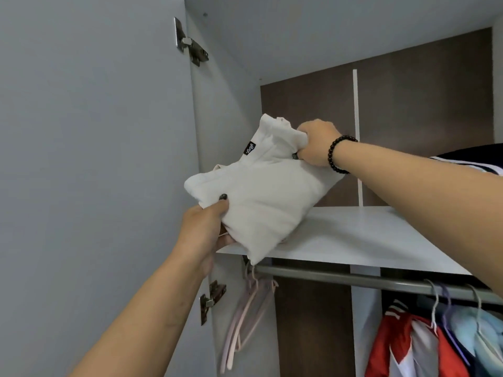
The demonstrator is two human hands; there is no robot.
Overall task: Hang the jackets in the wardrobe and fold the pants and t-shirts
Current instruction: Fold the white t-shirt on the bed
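Note:
A folded cream-white garment (261,191) with a small black label is held tilted over the left end of the white wardrobe shelf (367,238), its lower corner hanging past the shelf's front edge. My left hand (204,227) grips its near lower edge, thumb on top. My right hand (315,142), with a black bead bracelet on the wrist, grips the bunched upper edge farther in. Under the shelf, a red-and-white jacket (402,346) and a light blue garment (473,330) hang from the metal rail (340,277).
The open grey wardrobe door (95,159) stands at left with two metal hinges. Empty pink hangers (245,317) hang at the rail's left end. A dark folded garment with white stripes (473,159) lies on the shelf at far right. The back panel is brown.

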